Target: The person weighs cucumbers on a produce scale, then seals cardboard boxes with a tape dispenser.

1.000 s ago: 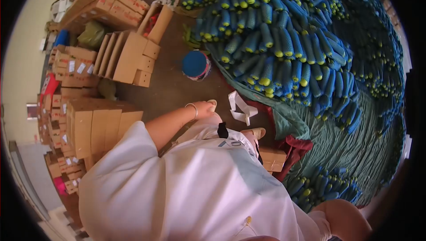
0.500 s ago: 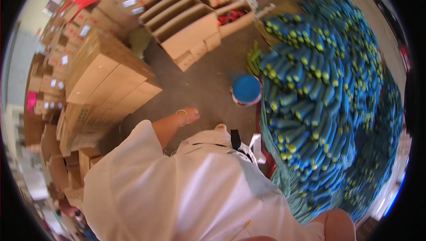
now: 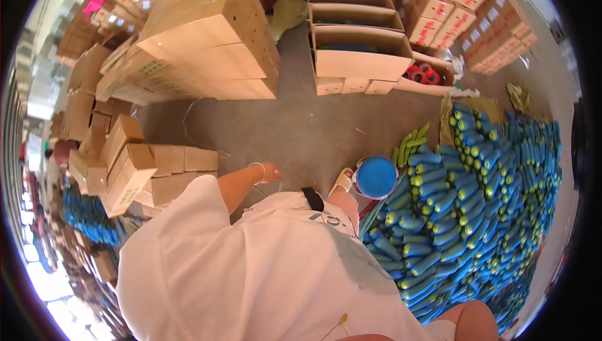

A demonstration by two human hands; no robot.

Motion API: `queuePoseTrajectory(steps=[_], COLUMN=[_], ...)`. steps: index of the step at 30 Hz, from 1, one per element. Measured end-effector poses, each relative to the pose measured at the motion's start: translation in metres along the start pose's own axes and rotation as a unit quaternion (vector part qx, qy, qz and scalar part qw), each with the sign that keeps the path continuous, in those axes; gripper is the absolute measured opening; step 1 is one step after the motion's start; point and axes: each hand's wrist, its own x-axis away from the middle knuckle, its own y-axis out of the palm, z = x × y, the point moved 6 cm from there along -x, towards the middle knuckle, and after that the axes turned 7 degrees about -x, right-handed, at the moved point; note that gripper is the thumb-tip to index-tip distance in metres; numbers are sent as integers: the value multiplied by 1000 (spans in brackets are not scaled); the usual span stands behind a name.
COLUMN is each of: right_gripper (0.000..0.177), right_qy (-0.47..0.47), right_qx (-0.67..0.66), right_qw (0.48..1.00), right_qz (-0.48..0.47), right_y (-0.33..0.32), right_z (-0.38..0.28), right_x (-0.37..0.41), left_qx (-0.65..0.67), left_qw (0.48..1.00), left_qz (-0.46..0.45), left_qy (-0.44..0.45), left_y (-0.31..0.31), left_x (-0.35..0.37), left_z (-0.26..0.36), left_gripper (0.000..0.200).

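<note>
My left hand (image 3: pixel 271 173) hangs at my side over the grey floor, with a bracelet on the wrist. Seen from above and small, its fingers are not clear, and no object shows in it. My right arm is bent at the bottom right edge, and its hand is out of view. Close to my foot stands a round tub with a blue top (image 3: pixel 377 177). Beside it lies a large heap of long green vegetables in blue net sleeves (image 3: pixel 439 215). A few bare green ones (image 3: pixel 411 144) lie at the heap's edge.
Open cartons (image 3: pixel 364 62) stand ahead, beside a box holding red rolls (image 3: pixel 423 75). Tall closed cartons (image 3: pixel 207 58) rise at the left, with smaller boxes (image 3: pixel 169 160) nearer me. More carton stacks (image 3: pixel 439 8) stand at the back right. A person (image 3: pixel 64 151) is at the far left.
The view has swung to the right and the cartons ahead appear more central. The tub appears lower and further right. A foot in a sandal now shows beside it. My left arm still hangs down.
</note>
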Motion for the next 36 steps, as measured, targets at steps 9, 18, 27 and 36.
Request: queuePoseTrajectory(steps=[9,18,27,36], right_gripper=[43,48,37,45], right_qy=[74,294,310,471], right_qx=[-22,12,660,703], right_qw=[997,956,653,419], right_qz=[29,3,-206,-330], right_y=[-35,-102,-328,-436], right_z=[91,277,524,696], right_x=[-127,-135,-219,-260], left_qx=[219,255,249,235], left_qw=[969,956,917,883], left_qz=[88,132,308,282], left_qy=[-80,-57,-47,-291], left_y=[-43,-94,-232,-360], left_x=[-8,-38,-158,-375], left_z=[33,27,17,-13], left_gripper=[40,38,41,58])
